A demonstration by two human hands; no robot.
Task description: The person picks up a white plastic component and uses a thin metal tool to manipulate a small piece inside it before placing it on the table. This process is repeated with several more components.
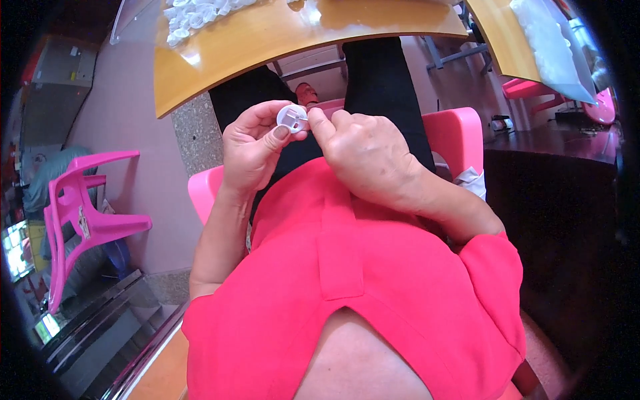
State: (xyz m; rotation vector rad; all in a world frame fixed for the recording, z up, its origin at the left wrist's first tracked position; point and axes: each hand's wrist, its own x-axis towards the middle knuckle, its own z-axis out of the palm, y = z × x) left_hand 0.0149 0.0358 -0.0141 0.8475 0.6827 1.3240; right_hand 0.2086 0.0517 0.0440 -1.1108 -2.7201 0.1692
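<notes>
A small round white plastic piece (283,120), like a shallow cup or cap with a ridge inside, is pinched between the thumb and fingers of my left hand (252,141). Its hollow side faces up toward me. My right hand (371,152) meets its right edge, index finger stretched along the rim and the other fingers curled under. A thin, light sliver shows at that fingertip inside the piece; whether it belongs to the piece or is held by my right hand is too small to tell. Both hands are above my lap, short of the table's near edge.
Many small white plastic pieces (195,19) are heaped on the wooden table (280,45) ahead. A clear bag of white pieces (548,47) lies at the far right. A pink plastic stool (90,207) stands on its side at left, and pink chair arms (460,137) flank me.
</notes>
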